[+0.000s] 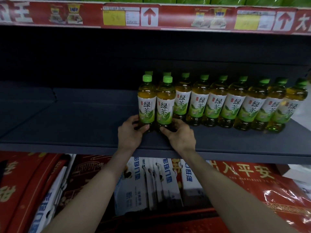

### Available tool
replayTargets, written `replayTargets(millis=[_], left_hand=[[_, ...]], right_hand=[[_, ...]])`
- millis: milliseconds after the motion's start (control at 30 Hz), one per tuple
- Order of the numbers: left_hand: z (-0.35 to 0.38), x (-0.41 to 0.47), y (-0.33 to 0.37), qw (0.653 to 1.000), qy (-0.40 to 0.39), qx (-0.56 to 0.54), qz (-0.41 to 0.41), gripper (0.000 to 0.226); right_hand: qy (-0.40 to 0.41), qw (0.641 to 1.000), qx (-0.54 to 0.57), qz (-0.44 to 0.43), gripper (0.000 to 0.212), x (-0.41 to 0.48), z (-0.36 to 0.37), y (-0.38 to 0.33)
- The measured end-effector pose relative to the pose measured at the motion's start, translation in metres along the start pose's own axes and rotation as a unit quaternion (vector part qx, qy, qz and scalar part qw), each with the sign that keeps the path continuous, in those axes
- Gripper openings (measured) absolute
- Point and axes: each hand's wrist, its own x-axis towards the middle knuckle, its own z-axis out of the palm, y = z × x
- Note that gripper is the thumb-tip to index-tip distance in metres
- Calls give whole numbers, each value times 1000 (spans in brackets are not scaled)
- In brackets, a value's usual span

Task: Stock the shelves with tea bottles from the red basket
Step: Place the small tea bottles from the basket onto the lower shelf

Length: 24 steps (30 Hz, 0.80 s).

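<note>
Risk, judged: the two front green tea bottles could tip or knock the row if shoved at the base; tall, narrow, smooth plastic.
Dark shelf (pixel 75 121): bare to the left, nothing blocking that side.
Row of green tea bottles (pixel 235 105): upright, touching, right of centre.
Boxed goods (pixel 156 180): on the tier below.
Left hand (pixel 130 132): fingers curled round the left front bottle (pixel 146 103) at its base.
Right hand (pixel 180 135): likewise gripped the right front bottle (pixel 165 106).
Red basket: not in view.
</note>
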Motion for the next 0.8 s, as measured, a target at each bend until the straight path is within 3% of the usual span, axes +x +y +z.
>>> replayTargets(millis=[367,567,800], left_hand=[[-7,-30,14,999,-7,45,16,57],[-11,-85,42,996,-64,58,23,33],[7,-169,57,987,-157,41,7,19]], right_hand=[[-26,999,15,-34,54,-11,-8,0],[-7,995,71,-68,26,-67,-35,9],[-120,988,36,-93,15,-149,-68,58]])
